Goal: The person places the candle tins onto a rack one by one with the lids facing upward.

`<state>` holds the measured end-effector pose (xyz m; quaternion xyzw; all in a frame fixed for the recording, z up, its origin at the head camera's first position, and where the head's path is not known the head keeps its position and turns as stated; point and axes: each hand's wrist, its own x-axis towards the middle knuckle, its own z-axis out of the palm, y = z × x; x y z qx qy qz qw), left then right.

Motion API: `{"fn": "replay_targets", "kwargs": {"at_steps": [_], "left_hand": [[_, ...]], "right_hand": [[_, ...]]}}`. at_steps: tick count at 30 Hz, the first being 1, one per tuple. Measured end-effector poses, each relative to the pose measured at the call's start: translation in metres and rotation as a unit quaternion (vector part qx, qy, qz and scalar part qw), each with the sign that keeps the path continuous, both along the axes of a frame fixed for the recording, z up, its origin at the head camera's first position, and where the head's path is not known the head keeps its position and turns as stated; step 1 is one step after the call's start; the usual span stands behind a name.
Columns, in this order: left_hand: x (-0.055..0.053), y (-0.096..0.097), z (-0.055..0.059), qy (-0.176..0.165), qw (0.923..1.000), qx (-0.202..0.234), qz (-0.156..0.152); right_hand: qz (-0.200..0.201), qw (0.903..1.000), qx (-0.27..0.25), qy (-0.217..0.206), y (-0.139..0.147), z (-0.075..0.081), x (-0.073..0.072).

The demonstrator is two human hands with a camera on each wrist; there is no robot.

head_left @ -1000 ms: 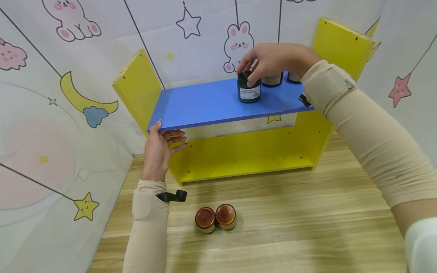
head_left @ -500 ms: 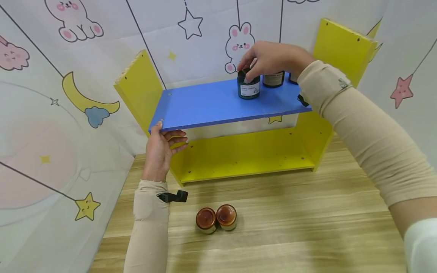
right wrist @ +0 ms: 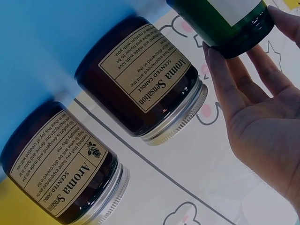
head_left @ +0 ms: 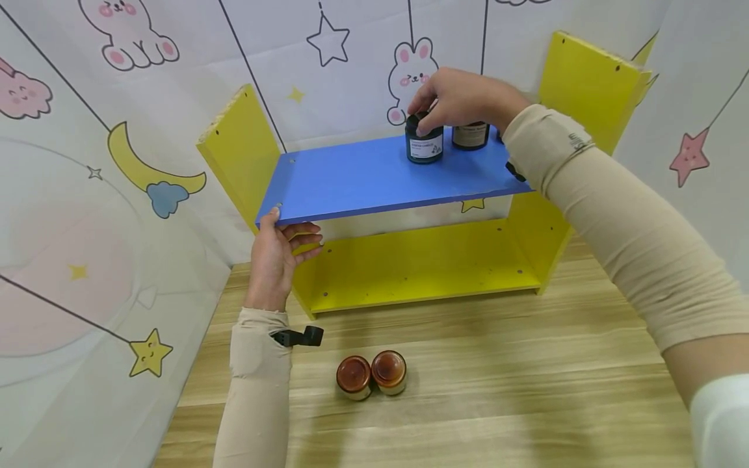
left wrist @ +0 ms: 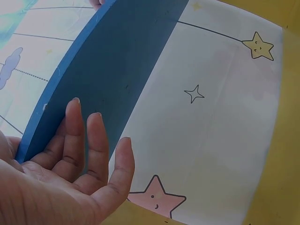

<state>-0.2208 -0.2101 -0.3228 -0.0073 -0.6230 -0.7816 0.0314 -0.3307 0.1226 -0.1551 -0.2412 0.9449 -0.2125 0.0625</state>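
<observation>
A dark green scented-candle jar (head_left: 424, 149) with a white label stands upright at the blue shelf board (head_left: 345, 179). My right hand (head_left: 465, 97) holds it from above, fingers and thumb around its black lid (right wrist: 248, 35). To its right are two dark brown candle jars with tan labels and silvery lids, the nearer one (right wrist: 140, 79) and the farther one (right wrist: 61, 164). My left hand (head_left: 272, 266) grips the board's front left corner, thumb on top. Its other fingers (left wrist: 97, 145) spread beneath the board.
Yellow side panels (head_left: 236, 140) rise at both ends of the blue board, with a yellow bottom shelf (head_left: 409, 266) below. Two jars with reddish-brown tops, a left one (head_left: 354, 376) and a right one (head_left: 389, 370), stand on the wood-patterned surface in front. A cartoon-printed backdrop (head_left: 345, 97) hangs behind.
My right hand has moved the green jar slightly back on the blue board, away from the front edge. My left hand keeps its hold on the corner.
</observation>
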Motion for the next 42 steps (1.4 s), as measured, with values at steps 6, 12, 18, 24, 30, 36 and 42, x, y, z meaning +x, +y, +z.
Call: {"fn": "replay_targets", "kwargs": {"at_steps": [6, 12, 18, 24, 30, 36, 42], "left_hand": [[-0.001, 0.001, 0.000, -0.002, 1.0000, -0.001, -0.001], [-0.001, 0.002, 0.000, -0.001, 1.0000, 0.001, -0.001], [-0.002, 0.003, 0.000, -0.001, 1.0000, 0.004, -0.001], [-0.003, 0.003, 0.000, -0.001, 1.0000, 0.002, 0.000], [-0.003, 0.004, -0.001, -0.002, 1.0000, 0.001, -0.001], [-0.002, 0.003, -0.001, 0.002, 1.0000, -0.002, 0.002], [-0.002, 0.002, -0.002, 0.001, 1.0000, -0.002, 0.005]], "right_hand": [[-0.009, 0.9999, -0.002, 0.007, 0.000, -0.001, -0.003], [-0.021, 0.9997, -0.007, 0.014, -0.001, -0.004, -0.007], [-0.030, 0.9993, -0.010, 0.019, 0.000, -0.005, -0.011], [-0.033, 0.9991, -0.017, 0.018, 0.001, -0.005, -0.010], [-0.037, 0.9989, -0.021, 0.021, 0.002, -0.004, -0.008], [-0.060, 0.9963, -0.051, 0.034, 0.010, -0.002, 0.002], [-0.074, 0.9903, -0.105, 0.052, 0.022, -0.005, 0.014]]}}
